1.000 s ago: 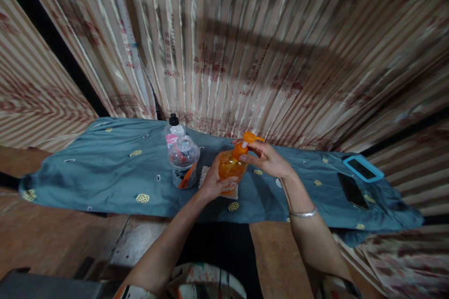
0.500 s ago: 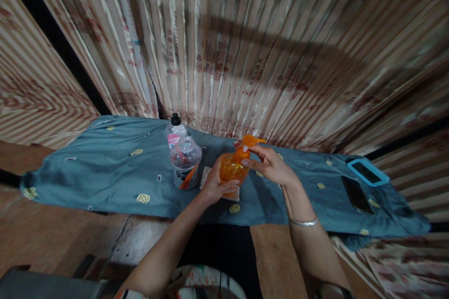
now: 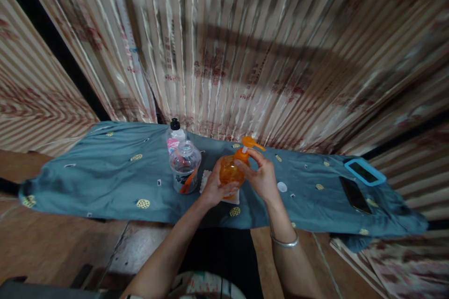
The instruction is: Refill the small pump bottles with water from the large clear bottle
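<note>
Striped, patterned curtains (image 3: 245,46) hang behind a bench (image 3: 52,233) of brown wood, over which a blue-grey cloth (image 3: 105,177) with small yellow motifs is spread. On the cloth, between both sets of fingers, stands an orange pump bottle (image 3: 229,172), upright on a small white cloth (image 3: 206,180). The left hand (image 3: 214,186) wraps its body from the left side, fingers curled around it and touching it. The right hand (image 3: 262,178) comes in from the right, its fingers bent and pinching the neck just under the orange pump head (image 3: 249,142), whose spout points away to the right. A metal bangle (image 3: 283,243) sits on the right wrist. Just left of the left fingers stands a clear jar (image 3: 184,166), and behind it a clear bottle with a black cap (image 3: 174,131). Well to the right of the right fingers lie a dark phone (image 3: 354,194) and a blue-cased phone (image 3: 365,171), side by side near the cloth's end
</note>
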### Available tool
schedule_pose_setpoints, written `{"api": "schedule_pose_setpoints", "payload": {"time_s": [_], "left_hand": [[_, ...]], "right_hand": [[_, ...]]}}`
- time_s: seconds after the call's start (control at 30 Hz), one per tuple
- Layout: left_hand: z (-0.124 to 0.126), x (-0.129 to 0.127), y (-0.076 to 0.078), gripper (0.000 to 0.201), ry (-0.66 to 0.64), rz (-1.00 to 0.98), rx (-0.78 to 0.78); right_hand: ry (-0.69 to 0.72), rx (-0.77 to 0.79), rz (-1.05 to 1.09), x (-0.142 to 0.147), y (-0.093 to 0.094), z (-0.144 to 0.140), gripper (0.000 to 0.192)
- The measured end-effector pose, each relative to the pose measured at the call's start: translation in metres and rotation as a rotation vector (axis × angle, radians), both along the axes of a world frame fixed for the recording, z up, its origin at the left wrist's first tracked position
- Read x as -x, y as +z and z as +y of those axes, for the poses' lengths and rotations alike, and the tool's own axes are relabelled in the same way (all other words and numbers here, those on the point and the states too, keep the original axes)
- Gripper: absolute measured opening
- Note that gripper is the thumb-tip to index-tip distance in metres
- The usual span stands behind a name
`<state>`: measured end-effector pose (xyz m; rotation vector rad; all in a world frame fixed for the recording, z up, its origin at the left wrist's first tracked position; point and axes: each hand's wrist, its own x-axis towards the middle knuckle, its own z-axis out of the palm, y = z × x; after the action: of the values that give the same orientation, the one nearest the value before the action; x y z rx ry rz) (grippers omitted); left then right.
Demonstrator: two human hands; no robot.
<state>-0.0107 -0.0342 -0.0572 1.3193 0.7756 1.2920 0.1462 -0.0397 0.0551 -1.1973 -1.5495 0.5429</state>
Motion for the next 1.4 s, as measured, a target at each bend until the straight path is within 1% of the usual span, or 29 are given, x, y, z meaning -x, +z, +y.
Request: {"api": "schedule_pose_setpoints", "payload": {"time_s": [0.1,0.2,0.3,0.4,0.67,0.77,0.93,1.13,1.23,1.4], "left_hand": [[0.000,-0.001,0.001,0.094,0.006,-0.004,0.004],[0.000,-0.002,0.002,0.092,0.022,-0.007,0.003],[0.000,-0.001,0.003,0.088,0.034,0.003,0.004],[0.001,-0.001,0.004,0.087,0.042,0.010,0.016],[0.001,-0.001,0.004,0.083,0.055,0.030,-0.037],[0.002,-0.001,0.006,0.080,0.046,0.039,-0.054],[0.003,0.000,0.007,0.083,0.057,0.064,-0.065],[0.001,0.000,0.012,0.087,0.025,0.056,-0.063],[0.000,0.000,0.014,0.088,0.016,0.051,-0.081],[-0.001,-0.001,0.012,0.085,0.040,0.045,-0.059]], "right_hand": [[-0.011,0.057,0.030,-0.004,-0.006,0.006,0.073],[0.010,0.089,0.060,-0.005,-0.008,0.012,0.069],[0.113,0.119,0.086,-0.005,-0.004,0.017,0.062],[0.234,0.156,0.121,-0.009,0.001,0.021,0.059],[0.569,0.305,0.150,-0.029,0.013,0.032,0.057],[0.649,0.328,0.144,-0.033,0.018,0.036,0.057],[0.663,0.327,0.150,-0.035,0.020,0.038,0.055],[0.593,0.302,0.209,-0.030,0.015,0.035,0.055],[0.587,0.299,0.215,-0.027,0.015,0.033,0.054],[0.594,0.326,0.217,-0.027,0.019,0.028,0.051]]}}
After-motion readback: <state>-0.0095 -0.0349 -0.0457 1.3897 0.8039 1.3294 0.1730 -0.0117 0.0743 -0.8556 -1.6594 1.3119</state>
